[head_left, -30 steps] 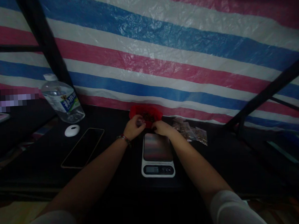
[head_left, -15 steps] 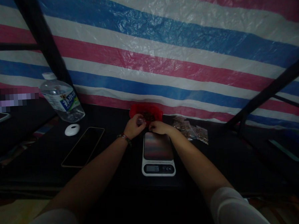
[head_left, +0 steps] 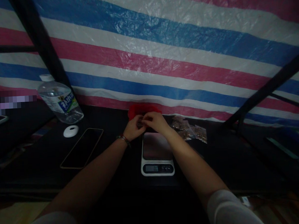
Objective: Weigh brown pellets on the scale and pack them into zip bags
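Observation:
My left hand (head_left: 134, 128), with a beaded bracelet at the wrist, is closed around a small clear plastic bag (head_left: 140, 121), mostly covered by fingers. Against it, my right hand (head_left: 156, 122) has its fingertips pinched at the bag's top; whatever they hold is too small to make out. Both hands are in front of a red plastic bag (head_left: 136, 110), whose contents they hide. Just nearer to me lies a white digital kitchen scale (head_left: 157, 155) with a bare plate. Several small clear bags of brownish pieces (head_left: 189, 129) lie right of my right hand.
A smartphone (head_left: 82, 148), a white rounded device (head_left: 71, 131) and a clear plastic bottle (head_left: 61, 100) are on the black table (head_left: 112, 174) at left. Striped plastic sheeting (head_left: 149, 65) hangs behind. Dark metal bars (head_left: 266, 91) slant down on both sides.
My right hand has risen from the red bag's front edge and moved left to meet the small bag in my left hand. My left hand stays nearly in place.

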Demonstrator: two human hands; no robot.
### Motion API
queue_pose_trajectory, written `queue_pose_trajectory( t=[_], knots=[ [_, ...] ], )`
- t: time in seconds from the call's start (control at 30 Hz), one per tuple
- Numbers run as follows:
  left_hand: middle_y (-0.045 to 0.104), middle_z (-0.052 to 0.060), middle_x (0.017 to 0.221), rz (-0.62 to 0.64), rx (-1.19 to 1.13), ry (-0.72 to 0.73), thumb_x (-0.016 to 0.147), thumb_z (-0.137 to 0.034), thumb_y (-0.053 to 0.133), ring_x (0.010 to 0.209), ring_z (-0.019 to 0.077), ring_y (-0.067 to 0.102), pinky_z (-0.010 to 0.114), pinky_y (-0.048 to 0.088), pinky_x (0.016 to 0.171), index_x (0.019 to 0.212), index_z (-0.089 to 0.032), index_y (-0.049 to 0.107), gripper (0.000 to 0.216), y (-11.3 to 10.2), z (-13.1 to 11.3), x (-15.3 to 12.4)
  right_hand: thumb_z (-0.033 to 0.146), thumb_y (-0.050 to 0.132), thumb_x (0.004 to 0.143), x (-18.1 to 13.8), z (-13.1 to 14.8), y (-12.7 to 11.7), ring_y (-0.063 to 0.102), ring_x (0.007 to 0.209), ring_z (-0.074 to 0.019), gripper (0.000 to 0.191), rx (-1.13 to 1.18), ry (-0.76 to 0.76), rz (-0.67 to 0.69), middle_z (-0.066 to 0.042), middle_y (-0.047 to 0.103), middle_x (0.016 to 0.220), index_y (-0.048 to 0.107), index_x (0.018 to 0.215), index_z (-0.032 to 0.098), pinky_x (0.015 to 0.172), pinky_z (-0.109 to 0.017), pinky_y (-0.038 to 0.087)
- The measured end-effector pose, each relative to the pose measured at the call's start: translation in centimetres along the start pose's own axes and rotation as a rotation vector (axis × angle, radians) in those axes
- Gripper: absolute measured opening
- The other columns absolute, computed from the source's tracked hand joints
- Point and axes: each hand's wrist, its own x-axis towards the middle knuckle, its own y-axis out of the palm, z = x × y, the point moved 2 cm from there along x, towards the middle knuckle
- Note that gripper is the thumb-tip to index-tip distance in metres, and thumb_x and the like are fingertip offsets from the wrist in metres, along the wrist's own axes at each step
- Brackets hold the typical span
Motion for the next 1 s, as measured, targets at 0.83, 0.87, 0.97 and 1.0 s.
queue_pose_trajectory(
  t=[0.83, 0.87, 0.97, 1.0],
  knots=[
    [0.069, 0.008, 0.093, 0.237, -0.433, -0.199, 0.068, -0.035, 0.072, 0.081, 0.0206, 0.066, 0.034, 0.054, 0.073, 0.097, -0.014, 0.062, 0.038, 3.1, -3.3, -1.6, 0.040, 0.062, 0.075, -8.2, -3.0, -1.5, 0.060, 0.074, -0.0163, 0.026, 0.500, 0.300, -0.280, -0.003, 0.066, 0.082, 0.064, 0.086, 0.018, 0.068, -0.027, 0.048],
    [0.069, 0.008, 0.092, 0.240, -0.428, -0.196, 0.069, -0.037, 0.071, 0.080, 0.0204, 0.066, 0.034, 0.054, 0.073, 0.096, -0.014, 0.062, 0.037, 3.1, -3.3, -1.7, 0.041, 0.061, 0.076, -8.3, -3.1, -1.6, 0.059, 0.071, -0.0158, 0.024, 0.475, 0.318, -0.301, -0.002, 0.065, 0.075, 0.064, 0.079, 0.017, 0.066, -0.026, 0.047],
    [0.069, 0.008, 0.094, 0.225, -0.462, -0.171, 0.073, -0.040, 0.067, 0.083, 0.0202, 0.066, 0.033, 0.054, 0.075, 0.097, -0.014, 0.062, 0.036, 3.1, -3.5, -1.8, 0.040, 0.059, 0.077, -8.5, -3.1, -1.9, 0.057, 0.066, -0.0144, 0.025, 0.445, 0.321, -0.383, -0.001, 0.062, 0.067, 0.064, 0.070, 0.017, 0.063, -0.025, 0.046],
    [0.069, 0.008, 0.095, 0.212, -0.473, -0.165, 0.075, -0.040, 0.065, 0.083, 0.0201, 0.066, 0.033, 0.054, 0.075, 0.098, -0.014, 0.063, 0.035, 3.1, -3.6, -1.8, 0.040, 0.059, 0.077, -8.5, -3.0, -2.0, 0.057, 0.065, -0.0142, 0.024, 0.456, 0.315, -0.402, 0.000, 0.062, 0.067, 0.064, 0.069, 0.017, 0.063, -0.025, 0.045]
  ],
)
